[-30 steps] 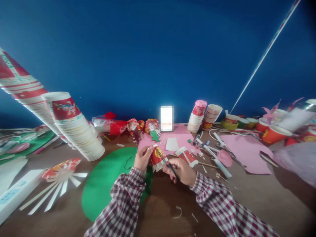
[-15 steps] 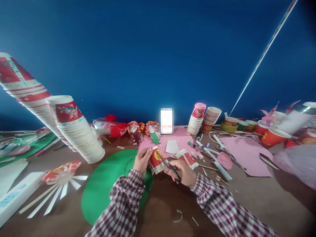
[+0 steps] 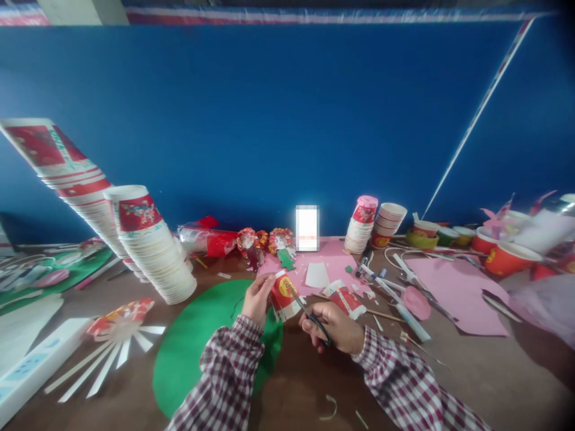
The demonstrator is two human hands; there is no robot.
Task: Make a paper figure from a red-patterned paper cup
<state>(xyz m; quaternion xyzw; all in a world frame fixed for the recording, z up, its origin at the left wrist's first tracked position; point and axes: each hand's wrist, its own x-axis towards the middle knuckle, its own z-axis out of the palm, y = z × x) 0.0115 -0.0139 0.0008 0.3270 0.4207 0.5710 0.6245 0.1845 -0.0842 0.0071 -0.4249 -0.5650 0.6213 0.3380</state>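
Observation:
Pinched in my left hand (image 3: 257,299) is a red and white paper cup piece (image 3: 283,293) with a yellow emblem and slit strips along its lower edge. My right hand (image 3: 335,326) grips dark-handled scissors (image 3: 318,326), whose blades reach across the printed side of the piece. Whether the blades are apart is hard to tell. Just right of the piece lies another red and white cup cutting (image 3: 345,299). A white paper scrap (image 3: 317,275) rests on the pink sheet (image 3: 330,248) behind my hands.
A green paper disc (image 3: 197,341) lies under my left forearm. Tall stacked cups (image 3: 157,257) lean at left, near a cut cup with fanned strips (image 3: 119,332) and a white power strip (image 3: 40,365). Pens, a pink sheet (image 3: 453,293) and red bowls (image 3: 512,258) are at right.
The view has tilted up a little, so the scene sits lower and the wall's top edge shows. My right hand and the scissors have drawn slightly back from the cup piece.

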